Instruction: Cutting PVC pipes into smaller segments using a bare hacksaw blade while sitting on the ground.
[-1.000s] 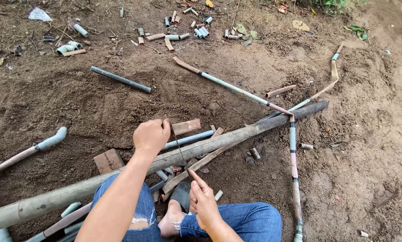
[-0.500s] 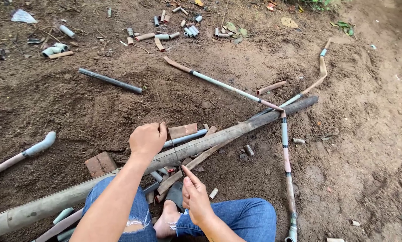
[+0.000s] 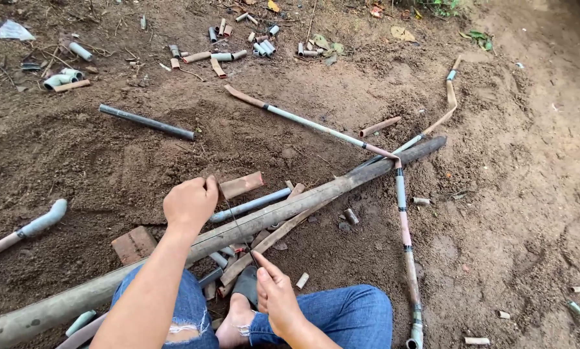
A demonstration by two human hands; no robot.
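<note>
Muddy long pipe (image 3: pixel 316 197) under left hand (image 3: pixel 190 203)

Long pole (image 3: pixel 316 196) grey-brown; short pipe (image 3: pixel 146 122) dark grey; brick (image 3: pixel 134 243) reddish; jeans (image 3: pixel 341 315) blue; soil (image 3: pixel 96 161) brown.

Lit by soft, even daylight from overhead; bright throughout, without glare. Cast only faint, short shadows under the long pole (image 3: pixel 251 223) and scattered pipe pieces (image 3: pixel 262 47). Stayed sharp across the soil (image 3: pixel 509 194), slightly softened and stretched toward the corners by a wide lens.
</note>
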